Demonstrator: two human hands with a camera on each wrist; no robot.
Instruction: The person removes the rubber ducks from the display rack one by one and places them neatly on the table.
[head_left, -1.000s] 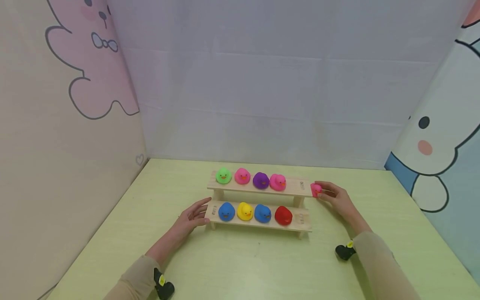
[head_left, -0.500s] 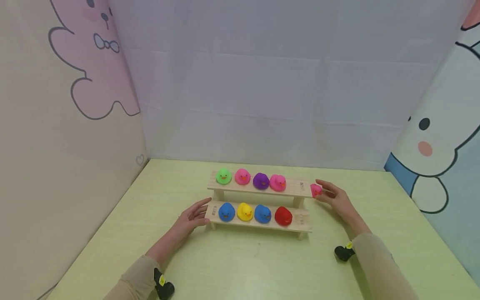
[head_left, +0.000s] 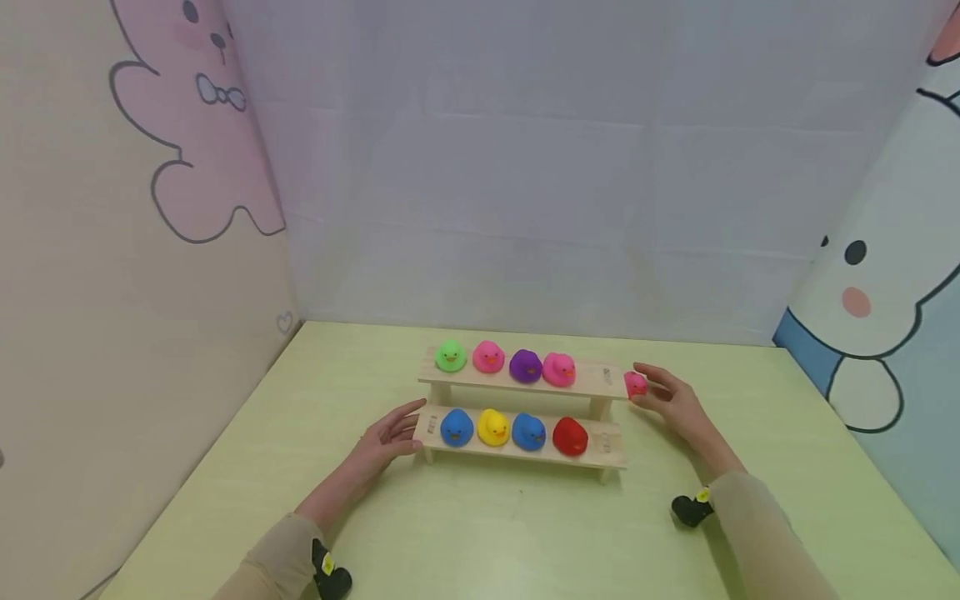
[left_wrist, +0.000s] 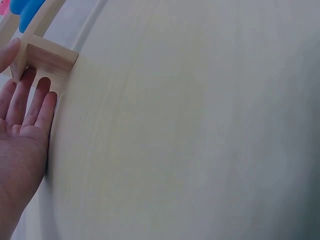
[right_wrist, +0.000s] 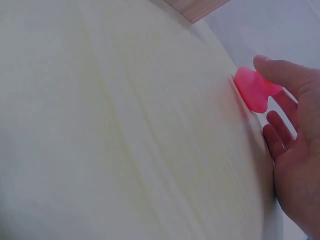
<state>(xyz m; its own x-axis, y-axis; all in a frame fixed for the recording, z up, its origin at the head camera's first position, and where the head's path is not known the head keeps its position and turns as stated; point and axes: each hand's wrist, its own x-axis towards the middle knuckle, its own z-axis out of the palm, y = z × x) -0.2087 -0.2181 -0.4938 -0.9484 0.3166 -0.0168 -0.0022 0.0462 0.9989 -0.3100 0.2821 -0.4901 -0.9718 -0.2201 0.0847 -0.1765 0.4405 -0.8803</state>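
Fingers of right hand (head_left: 675, 404) pinch pink duck (head_left: 634, 383) on table.

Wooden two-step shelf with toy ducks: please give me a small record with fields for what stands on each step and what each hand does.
upper step: wooden shelf carries green duck, pink duck, purple duck, second pink duck
lower step: blue duck, yellow duck, second blue duck, red duck
left hand: fingers straight, touching the shelf's left end
right hand: pinches a loose pink duck on the table beside the upper step's right end
surface: green table
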